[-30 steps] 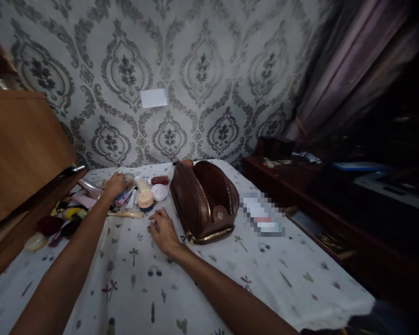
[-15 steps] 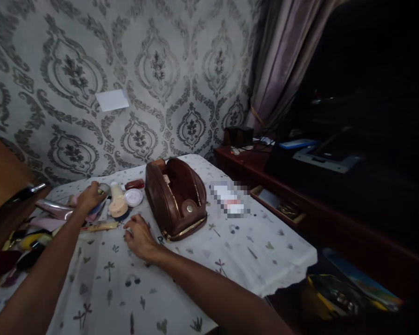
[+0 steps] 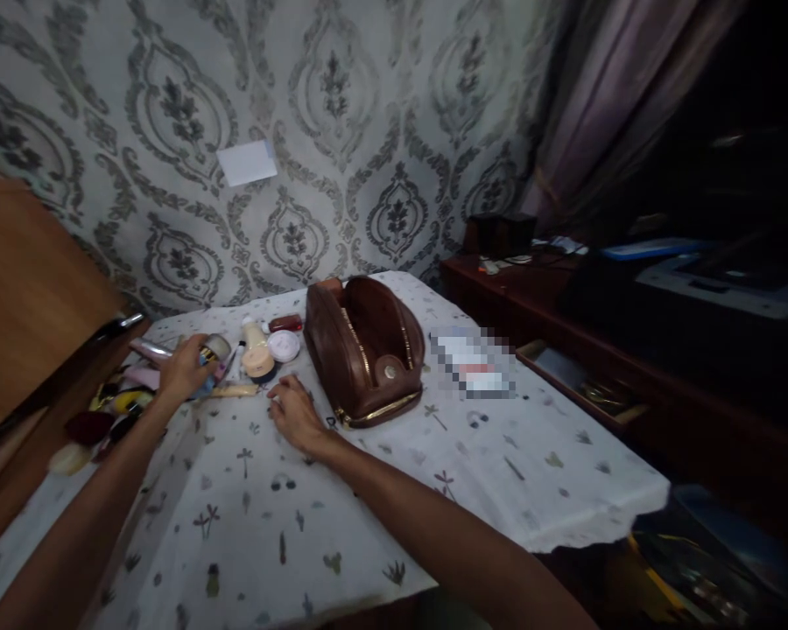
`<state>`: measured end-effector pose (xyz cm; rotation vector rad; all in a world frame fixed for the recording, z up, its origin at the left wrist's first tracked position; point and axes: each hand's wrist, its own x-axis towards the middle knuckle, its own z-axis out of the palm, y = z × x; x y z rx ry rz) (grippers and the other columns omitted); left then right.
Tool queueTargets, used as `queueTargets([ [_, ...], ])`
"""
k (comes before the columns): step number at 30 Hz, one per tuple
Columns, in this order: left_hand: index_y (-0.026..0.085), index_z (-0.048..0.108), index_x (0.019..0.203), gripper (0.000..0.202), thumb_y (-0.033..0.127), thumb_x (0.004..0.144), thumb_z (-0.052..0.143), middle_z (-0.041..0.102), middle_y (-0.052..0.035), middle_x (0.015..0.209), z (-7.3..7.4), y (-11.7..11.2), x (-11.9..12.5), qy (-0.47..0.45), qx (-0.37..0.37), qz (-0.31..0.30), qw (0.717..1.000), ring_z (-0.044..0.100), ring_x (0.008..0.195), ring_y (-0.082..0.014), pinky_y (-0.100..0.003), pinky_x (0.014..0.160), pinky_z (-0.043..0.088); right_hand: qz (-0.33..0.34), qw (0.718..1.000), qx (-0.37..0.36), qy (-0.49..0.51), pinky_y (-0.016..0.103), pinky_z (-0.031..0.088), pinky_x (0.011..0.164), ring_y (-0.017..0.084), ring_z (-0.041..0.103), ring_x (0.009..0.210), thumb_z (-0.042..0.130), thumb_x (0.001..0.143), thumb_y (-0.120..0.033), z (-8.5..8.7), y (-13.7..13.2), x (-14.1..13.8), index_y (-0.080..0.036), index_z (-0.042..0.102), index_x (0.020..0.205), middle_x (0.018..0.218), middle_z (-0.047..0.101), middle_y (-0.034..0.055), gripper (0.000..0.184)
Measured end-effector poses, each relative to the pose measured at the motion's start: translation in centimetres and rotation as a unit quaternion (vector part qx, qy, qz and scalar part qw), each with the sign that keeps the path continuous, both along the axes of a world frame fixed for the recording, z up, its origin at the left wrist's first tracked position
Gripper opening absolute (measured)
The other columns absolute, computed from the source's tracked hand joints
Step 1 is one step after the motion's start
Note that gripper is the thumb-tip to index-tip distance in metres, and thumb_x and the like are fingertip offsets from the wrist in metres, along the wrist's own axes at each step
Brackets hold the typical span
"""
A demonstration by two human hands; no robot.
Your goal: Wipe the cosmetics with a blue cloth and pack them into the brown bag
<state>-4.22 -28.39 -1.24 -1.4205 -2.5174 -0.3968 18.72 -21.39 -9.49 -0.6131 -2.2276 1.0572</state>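
My left hand (image 3: 187, 367) is closed round a small round container (image 3: 215, 348) with a greyish top and a gold band, at the edge of a cosmetics pile. My right hand (image 3: 297, 416) rests on the patterned cloth with fingers loosely bent and apart, holding nothing. Just beyond it stands a brown leather toiletry bag (image 3: 361, 359), unzipped and gaping. Between my hands are a peach-lidded jar (image 3: 258, 360), a white round compact (image 3: 283, 346), a cream bottle (image 3: 253, 332) and a dark red tube (image 3: 284, 323). A thin yellowish stick (image 3: 234, 391) lies in front of them.
Makeup brushes and a dark red puff (image 3: 89, 423) lie at the left, beside a wooden panel (image 3: 36, 306). A blurred-out white item (image 3: 473, 363) lies right of the bag. An open drawer (image 3: 581, 385) juts from the dark red desk (image 3: 460, 276).
The view has turned left, so the scene sits farther right. My left hand has lifted the round container slightly, showing its gold band. My right hand stays beside the bag.
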Motion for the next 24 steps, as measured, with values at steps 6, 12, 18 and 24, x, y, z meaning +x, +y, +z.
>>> queueTargets([
  [6,0.018,0.051,0.134,0.05,0.034,0.087,0.055,0.059,-0.0128,0.134,-1.9,-4.2,3.7,0.027,0.079,-0.054,0.995,0.054,0.125,-0.0317,-0.043,0.101,0.047,0.007,1.0,0.0,0.013,0.04,0.049,0.093,0.02,0.058,0.097,0.055,0.084,-0.009,-0.5,0.2,-0.2,-0.019,0.067,0.1,0.117,0.053,0.0097,0.022],
  [12,0.022,0.057,0.13,0.043,0.041,0.092,0.053,0.058,-0.01,0.138,-2.7,-7.0,6.6,0.01,0.089,-0.153,0.984,0.052,0.127,-0.0308,-0.044,0.102,0.046,0.015,1.0,0.014,0.022,0.038,0.049,0.089,0.017,0.057,0.086,0.053,0.085,-0.009,-0.8,0.2,-0.2,-0.018,0.066,0.1,0.113,0.054,0.0083,0.022],
  [18,0.018,0.065,0.112,0.038,0.047,0.093,0.051,0.072,-0.0066,0.104,-1.9,-6.9,7.7,-0.144,0.169,-0.149,0.964,0.067,0.09,-0.0219,-0.033,0.083,0.052,0.02,0.999,0.036,0.017,0.039,0.046,0.096,0.022,0.056,0.104,0.05,0.077,-0.001,-0.5,0.1,-0.2,-0.016,0.063,0.113,0.112,0.058,0.0101,0.041],
  [24,0.018,0.064,0.112,0.037,0.043,0.096,0.042,0.07,-0.0096,0.113,-3.5,-5.1,10.4,-0.172,0.161,-0.192,0.953,0.064,0.105,-0.0239,-0.037,0.095,0.048,0.024,0.998,0.049,0.034,0.038,0.048,0.096,0.022,0.057,0.108,0.044,0.073,0.005,-0.7,0.1,-0.2,-0.017,0.063,0.111,0.112,0.061,0.0101,0.048],
])
